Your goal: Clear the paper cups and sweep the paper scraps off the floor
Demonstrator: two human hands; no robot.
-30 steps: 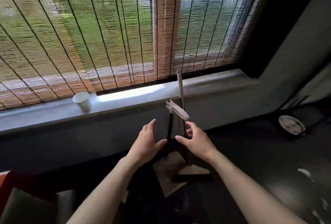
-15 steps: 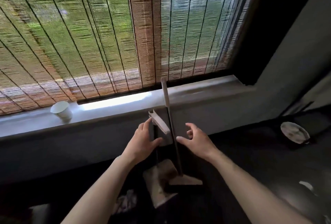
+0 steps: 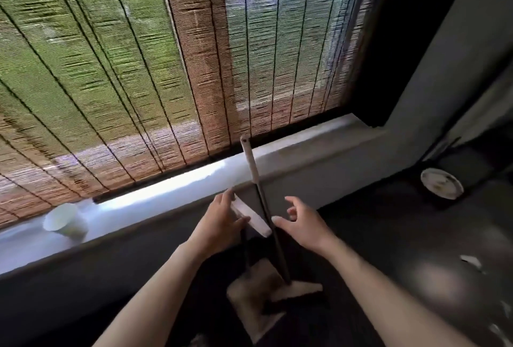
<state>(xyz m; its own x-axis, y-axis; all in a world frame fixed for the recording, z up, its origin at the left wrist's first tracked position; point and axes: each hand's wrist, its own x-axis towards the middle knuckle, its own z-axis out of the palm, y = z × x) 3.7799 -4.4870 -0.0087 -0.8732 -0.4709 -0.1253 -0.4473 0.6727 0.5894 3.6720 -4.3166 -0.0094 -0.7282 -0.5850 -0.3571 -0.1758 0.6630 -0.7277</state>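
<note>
Since the broom and dustpan both stand upright at the floor's edge, right under the window sill, I read the step in hand as tool pickup. Sweeping isn't started.

Left grip: on the pale dustpan handle, thumb across its face, fingers behind it. A pinch; can't tell how firm.

Right grip: released, fingers spread, holding nothing. It sits just beside the broom pole, thumb tip close to it, nothing wrapped round.

The broom's top leans on the sill's front edge. The broom head is on the floor, touching or overlapping the dustpan.

Task items:
- paper cup: on the sill toward its left end, near the front edge, untouched.
- paper scraps: pale bits on the dark floor, well apart from the tools, out toward the floor's right side.
- round pale disc on the floor by the right-hand wall: can't tell what it is.

Next move, my call: close the right grip round the pole and firm up the left. Then lift the two apart so the broom head clears the pan, and carry both over to the scraps. The cup needs a free grip, so it's a separate trip.

Risk: the pole only leans, so a nudge before I've got it could send it sliding along the sill edge.
</note>
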